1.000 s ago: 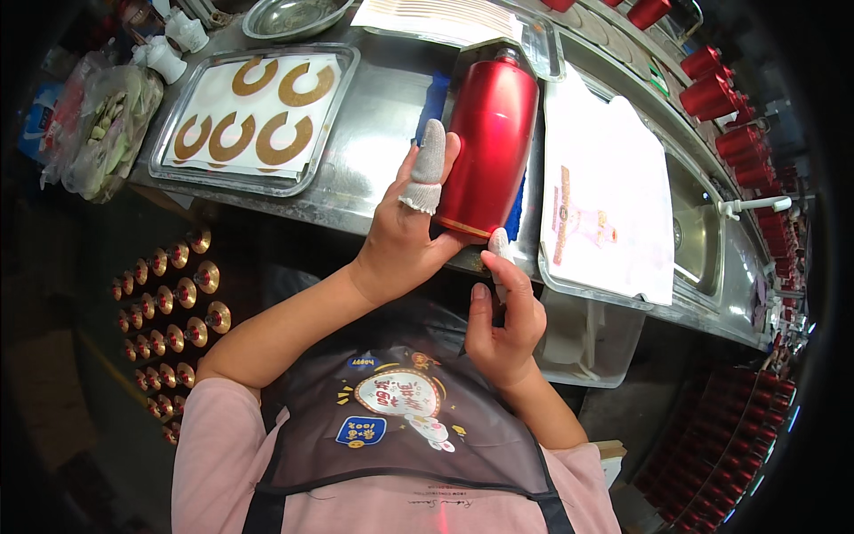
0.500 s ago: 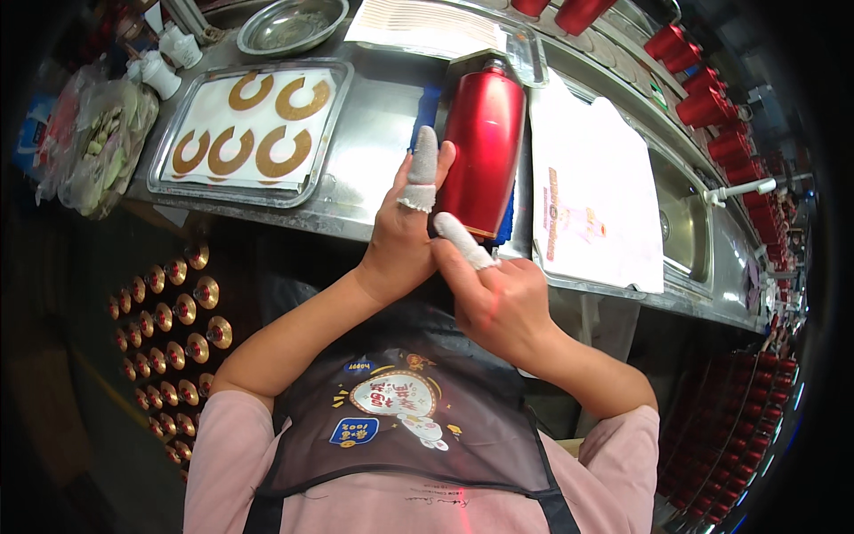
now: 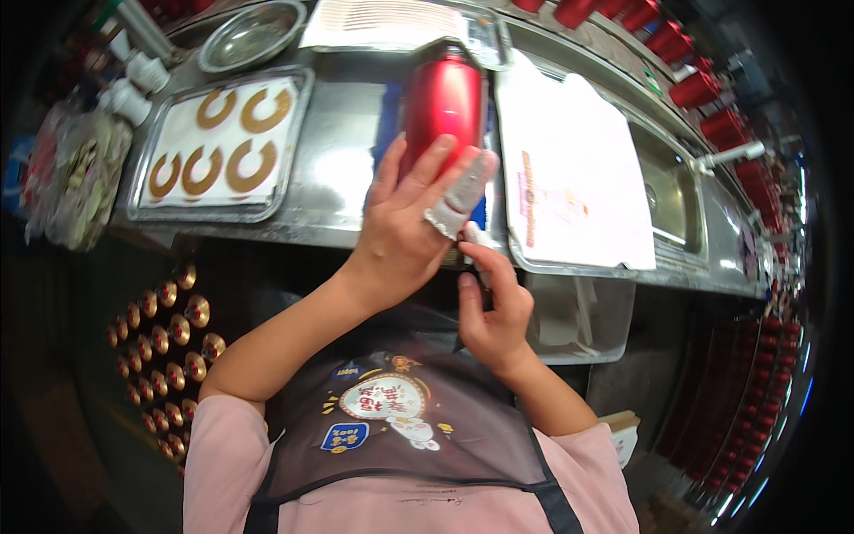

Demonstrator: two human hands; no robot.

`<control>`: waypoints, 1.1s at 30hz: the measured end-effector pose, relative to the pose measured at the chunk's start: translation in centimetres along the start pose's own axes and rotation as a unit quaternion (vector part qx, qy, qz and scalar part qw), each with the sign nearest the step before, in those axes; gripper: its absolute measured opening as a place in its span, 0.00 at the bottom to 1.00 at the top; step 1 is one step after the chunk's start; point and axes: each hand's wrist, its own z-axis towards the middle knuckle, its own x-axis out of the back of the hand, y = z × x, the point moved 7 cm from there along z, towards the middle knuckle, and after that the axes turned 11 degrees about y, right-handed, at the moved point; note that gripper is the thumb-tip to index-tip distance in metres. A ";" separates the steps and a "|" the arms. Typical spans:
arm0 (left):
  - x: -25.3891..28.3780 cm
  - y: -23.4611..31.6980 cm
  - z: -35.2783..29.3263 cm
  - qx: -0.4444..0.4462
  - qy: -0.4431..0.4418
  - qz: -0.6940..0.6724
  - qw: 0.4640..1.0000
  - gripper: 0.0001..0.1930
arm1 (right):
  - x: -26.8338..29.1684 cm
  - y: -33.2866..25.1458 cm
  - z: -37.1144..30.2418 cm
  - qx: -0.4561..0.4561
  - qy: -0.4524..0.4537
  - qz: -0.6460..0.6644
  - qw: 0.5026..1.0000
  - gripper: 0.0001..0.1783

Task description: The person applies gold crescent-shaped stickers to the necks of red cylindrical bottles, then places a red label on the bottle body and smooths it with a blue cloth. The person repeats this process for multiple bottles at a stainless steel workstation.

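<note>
A glossy red bottle with a dark neck lies on a blue cloth on the metal counter, its neck pointing away from me. My left hand rests over the bottle's lower part with its fingers stretched out and somewhat apart. A pale cloth finger sleeve covers one of that hand's fingers. Just below the bottle's base, my right hand has its thumb and fingers bent together in a pinch, close under the left hand. Another pale sleeve shows partly on a right finger. What the right fingers hold, if anything, is hidden.
Left of the bottle, a metal tray bears several gold C-shaped pieces. On the right lies a white-covered tray beside a sink. A metal bowl and a striped white stack stand behind.
My left hand has moved from the bottle's left side onto its lower front. The right hand has drawn back toward me, its pointing finger now bent in. The view has shifted slightly.
</note>
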 end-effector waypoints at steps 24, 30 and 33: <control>0.6 -2.2 -2.8 0.208 -0.012 -0.071 0.975 0.51 | 8.4 11.1 8.3 -0.182 -0.146 -0.462 0.856 0.44; 0.6 -2.3 -2.9 0.226 -0.016 -0.074 0.971 0.52 | 10.3 13.6 11.3 -0.200 -0.213 -0.459 0.839 0.42; 0.5 -2.3 -2.9 0.225 -0.014 -0.084 0.971 0.52 | 11.6 15.4 13.5 -0.201 -0.233 -0.449 0.839 0.43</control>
